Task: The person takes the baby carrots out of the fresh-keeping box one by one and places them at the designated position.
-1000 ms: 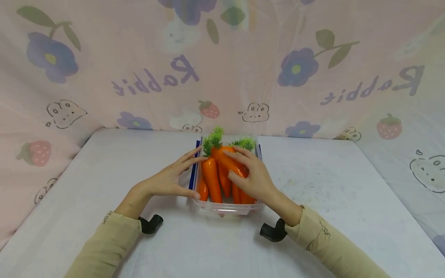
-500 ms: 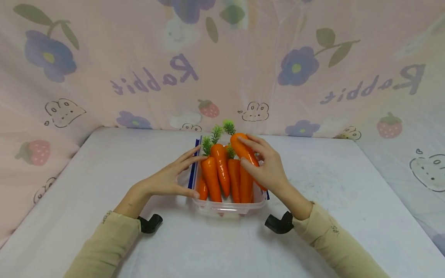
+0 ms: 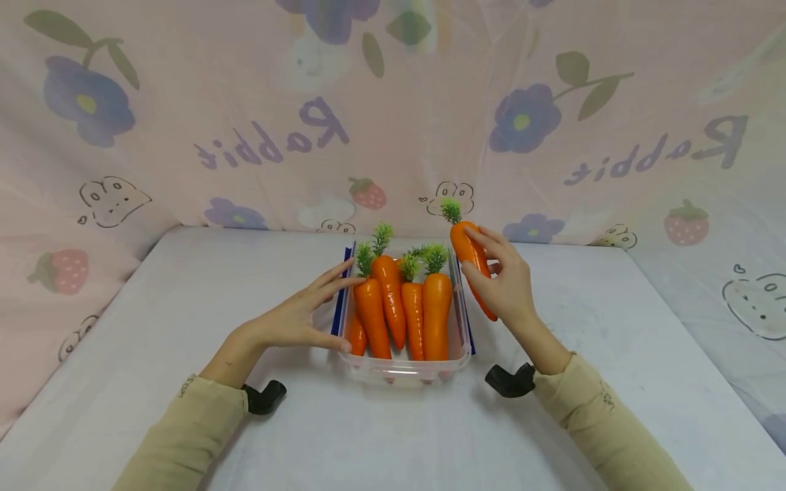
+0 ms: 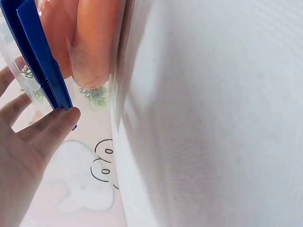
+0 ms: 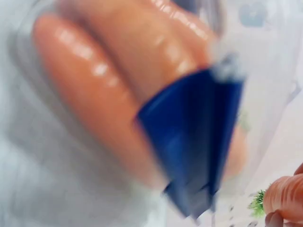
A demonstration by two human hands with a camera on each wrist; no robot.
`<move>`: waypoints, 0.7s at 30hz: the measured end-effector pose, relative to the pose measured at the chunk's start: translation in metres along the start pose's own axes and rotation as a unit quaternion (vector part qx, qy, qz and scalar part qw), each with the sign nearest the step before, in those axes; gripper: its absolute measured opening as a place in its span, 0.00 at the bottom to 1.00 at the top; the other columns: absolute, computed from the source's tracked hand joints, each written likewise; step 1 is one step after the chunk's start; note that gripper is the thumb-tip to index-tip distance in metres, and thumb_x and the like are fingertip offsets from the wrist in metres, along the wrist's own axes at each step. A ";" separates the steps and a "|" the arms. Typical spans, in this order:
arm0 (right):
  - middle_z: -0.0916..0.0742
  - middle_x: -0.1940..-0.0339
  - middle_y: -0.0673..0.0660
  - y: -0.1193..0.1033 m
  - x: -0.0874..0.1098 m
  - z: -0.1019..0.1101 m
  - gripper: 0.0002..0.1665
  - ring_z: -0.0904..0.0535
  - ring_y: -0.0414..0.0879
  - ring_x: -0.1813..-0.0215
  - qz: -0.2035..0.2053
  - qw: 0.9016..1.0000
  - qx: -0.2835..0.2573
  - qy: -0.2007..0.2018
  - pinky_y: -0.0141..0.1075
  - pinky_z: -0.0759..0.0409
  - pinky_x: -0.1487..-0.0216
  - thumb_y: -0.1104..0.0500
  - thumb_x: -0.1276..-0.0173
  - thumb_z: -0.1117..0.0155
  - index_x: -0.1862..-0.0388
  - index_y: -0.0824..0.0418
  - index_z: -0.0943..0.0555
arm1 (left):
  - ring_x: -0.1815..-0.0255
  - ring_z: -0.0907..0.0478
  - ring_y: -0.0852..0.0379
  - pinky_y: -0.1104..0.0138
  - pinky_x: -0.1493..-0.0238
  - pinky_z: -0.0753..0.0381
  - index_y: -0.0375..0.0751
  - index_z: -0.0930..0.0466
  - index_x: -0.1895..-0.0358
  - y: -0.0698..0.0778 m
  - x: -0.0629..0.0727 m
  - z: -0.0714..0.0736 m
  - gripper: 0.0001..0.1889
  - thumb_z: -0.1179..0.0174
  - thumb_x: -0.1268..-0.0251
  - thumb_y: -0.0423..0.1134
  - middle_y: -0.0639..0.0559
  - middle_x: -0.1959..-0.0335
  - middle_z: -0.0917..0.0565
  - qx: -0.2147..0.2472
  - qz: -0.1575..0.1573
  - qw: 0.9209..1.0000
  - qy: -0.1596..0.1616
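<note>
One table (image 3: 245, 443) bears one clear container (image 3: 405, 369). At its nine o'clock, the left hand (image 3: 291, 317) spreads its fingers; at two, the right hand (image 3: 510, 283) pinches one carrot (image 3: 464, 249) — at least five more carrots (image 3: 437, 317) lie inside. The right wrist view shows one blue flap (image 5: 187, 123) broadly — the head view, its edge.

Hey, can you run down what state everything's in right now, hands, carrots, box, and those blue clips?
Right hand: gripping one carrot
Held carrot: outside the box, beyond its right side, tilted, leafy end away from the person
Other carrots: lying inside the box, leafy tops at the far end
Clear box: upright, uncovered
Blue clips: unfastened
Left hand: fingers spread, at the box's left side
</note>
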State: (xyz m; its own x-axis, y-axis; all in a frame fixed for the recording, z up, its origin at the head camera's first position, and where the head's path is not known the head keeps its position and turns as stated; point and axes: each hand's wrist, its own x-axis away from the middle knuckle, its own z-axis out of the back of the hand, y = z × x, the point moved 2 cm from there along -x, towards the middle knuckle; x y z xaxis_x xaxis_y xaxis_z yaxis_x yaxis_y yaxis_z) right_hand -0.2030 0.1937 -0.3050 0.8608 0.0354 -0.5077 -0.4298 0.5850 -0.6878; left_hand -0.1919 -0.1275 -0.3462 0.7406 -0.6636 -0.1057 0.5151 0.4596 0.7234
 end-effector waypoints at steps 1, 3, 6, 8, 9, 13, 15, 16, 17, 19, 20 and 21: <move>0.24 0.34 0.61 0.004 0.000 0.000 0.27 0.22 0.55 0.55 -0.004 1.000 0.004 0.003 0.17 0.27 0.64 0.62 0.39 0.38 0.38 0.58 0.22 | 0.21 0.60 0.42 0.34 0.34 0.43 0.59 0.43 0.27 0.000 0.000 0.000 0.49 0.26 0.55 0.54 0.58 0.21 0.61 0.001 0.000 1.000 0.000; 0.24 0.34 0.61 0.011 0.000 0.001 0.28 0.22 0.56 0.55 -0.012 1.000 0.012 0.006 0.17 0.28 0.63 0.62 0.39 0.38 0.38 0.59 0.23 | 0.21 0.60 0.41 0.34 0.34 0.42 0.59 0.43 0.27 -0.001 0.000 0.000 0.49 0.26 0.55 0.54 0.58 0.21 0.62 0.001 0.000 1.000 0.001; 0.24 0.34 0.61 0.023 0.000 0.000 0.28 0.22 0.56 0.54 -0.025 0.999 0.025 0.010 0.23 0.26 0.62 0.61 0.39 0.38 0.37 0.59 0.23 | 0.22 0.59 0.41 0.35 0.34 0.41 0.59 0.42 0.27 -0.001 0.000 -0.001 0.49 0.26 0.55 0.54 0.58 0.21 0.62 0.000 0.000 1.000 0.001; 0.24 0.35 0.62 0.031 0.000 -0.001 0.28 0.22 0.57 0.54 -0.032 0.999 0.034 0.012 0.29 0.24 0.61 0.61 0.39 0.39 0.37 0.59 0.23 | 0.22 0.59 0.41 0.36 0.34 0.40 0.58 0.42 0.27 -0.001 -0.001 0.000 0.49 0.26 0.55 0.55 0.58 0.21 0.61 -0.001 0.001 1.000 0.002; 0.24 0.35 0.63 0.034 0.000 -0.001 0.28 0.22 0.58 0.55 -0.036 0.999 0.038 0.014 0.33 0.23 0.60 0.61 0.38 0.39 0.37 0.59 0.23 | 0.22 0.59 0.41 0.36 0.34 0.39 0.58 0.42 0.27 -0.001 -0.001 -0.001 0.49 0.26 0.55 0.55 0.58 0.21 0.61 0.000 0.000 1.000 0.002; 0.24 0.36 0.65 0.048 0.000 -0.004 0.28 0.21 0.60 0.56 -0.052 0.997 0.053 0.015 0.45 0.20 0.58 0.62 0.38 0.40 0.36 0.60 0.24 | 0.22 0.59 0.40 0.37 0.34 0.39 0.56 0.42 0.27 -0.001 -0.001 -0.001 0.49 0.26 0.55 0.55 0.56 0.20 0.61 0.000 -0.002 1.000 0.001; 0.24 0.36 0.66 0.054 0.001 -0.005 0.28 0.21 0.61 0.57 -0.063 0.996 0.062 0.014 0.47 0.19 0.58 0.62 0.38 0.40 0.36 0.60 0.24 | 0.22 0.59 0.40 0.36 0.34 0.39 0.57 0.42 0.27 -0.001 -0.001 -0.001 0.49 0.26 0.55 0.55 0.56 0.20 0.62 0.000 -0.002 1.000 0.001; 0.24 0.36 0.66 0.058 0.001 -0.006 0.28 0.21 0.61 0.57 -0.067 0.995 0.066 0.011 0.48 0.19 0.58 0.62 0.38 0.40 0.36 0.60 0.25 | 0.22 0.59 0.40 0.36 0.34 0.39 0.57 0.42 0.27 -0.001 -0.001 -0.001 0.49 0.26 0.55 0.55 0.56 0.20 0.62 -0.001 -0.003 1.000 0.001; 0.24 0.36 0.67 0.061 0.001 -0.006 0.29 0.21 0.62 0.56 -0.073 0.995 0.070 0.007 0.49 0.19 0.57 0.62 0.38 0.40 0.36 0.60 0.25 | 0.22 0.59 0.40 0.36 0.34 0.39 0.57 0.42 0.27 -0.001 -0.001 -0.001 0.49 0.26 0.55 0.56 0.57 0.20 0.62 -0.002 -0.003 1.000 0.002; 0.24 0.37 0.68 0.067 0.001 -0.007 0.29 0.21 0.62 0.55 -0.083 0.993 0.078 -0.003 0.51 0.19 0.56 0.62 0.37 0.40 0.35 0.61 0.26 | 0.22 0.59 0.40 0.36 0.34 0.39 0.58 0.42 0.27 -0.001 -0.001 -0.001 0.49 0.27 0.55 0.57 0.57 0.21 0.62 -0.002 -0.002 1.000 0.002; 0.25 0.36 0.69 0.069 0.002 -0.008 0.29 0.22 0.63 0.55 -0.091 0.992 0.083 -0.012 0.52 0.20 0.55 0.62 0.37 0.40 0.35 0.62 0.26 | 0.22 0.59 0.40 0.36 0.34 0.39 0.58 0.42 0.27 -0.002 -0.001 -0.001 0.49 0.27 0.55 0.57 0.58 0.21 0.62 -0.002 -0.001 1.000 0.001; 0.25 0.36 0.69 0.072 0.002 -0.009 0.29 0.22 0.63 0.55 -0.099 0.991 0.087 -0.022 0.52 0.20 0.54 0.62 0.36 0.40 0.34 0.62 0.27 | 0.22 0.59 0.40 0.36 0.34 0.39 0.58 0.42 0.27 -0.002 -0.001 -0.001 0.49 0.27 0.55 0.56 0.58 0.21 0.62 -0.002 -0.001 1.000 0.001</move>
State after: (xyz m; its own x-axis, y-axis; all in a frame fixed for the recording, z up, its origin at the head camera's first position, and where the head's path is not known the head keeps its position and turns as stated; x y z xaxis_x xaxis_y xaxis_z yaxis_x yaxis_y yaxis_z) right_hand -0.2348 0.2290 -0.3598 0.9362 -0.0611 -0.3460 -0.2011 0.7144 -0.6702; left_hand -0.1932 -0.1268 -0.3484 0.7404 -0.6634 -0.1082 0.5179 0.4604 0.7210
